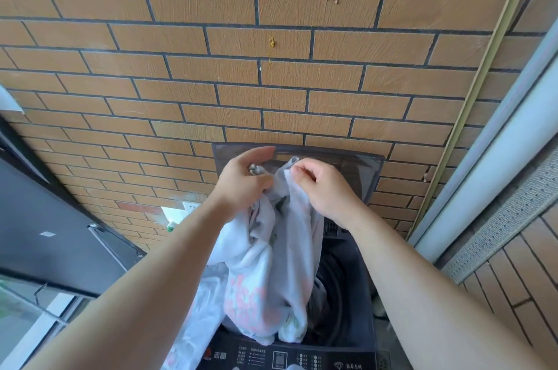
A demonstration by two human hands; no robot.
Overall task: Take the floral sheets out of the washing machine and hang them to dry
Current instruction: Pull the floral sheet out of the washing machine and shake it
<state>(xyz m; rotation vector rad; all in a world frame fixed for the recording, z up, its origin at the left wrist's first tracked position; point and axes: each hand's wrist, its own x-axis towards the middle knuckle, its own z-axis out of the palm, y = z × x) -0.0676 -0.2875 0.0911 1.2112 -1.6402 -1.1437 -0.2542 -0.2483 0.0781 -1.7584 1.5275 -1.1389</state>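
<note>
Over one washer [360,312], two hands [241,183] [329,191], one sheet [265,279]

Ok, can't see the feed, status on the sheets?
Left hand, right hand both grip floral sheet, raised over washing machine. Tail in drum. Nothing blocking.

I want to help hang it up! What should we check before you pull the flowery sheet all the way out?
1. Left hand grips the floral sheet: ok.
2. Right hand pinches its top edge: ok.
3. Sheet all out of the washing machine: not ok, its lower end is inside.
4. Lid open and out of the way: ok, it stands against the brick wall.
5. Loose part over the machine's front hangs safely: cannot tell, its end is out of view.
6. Place to hang it: cannot tell, no line or rack in view.
</note>
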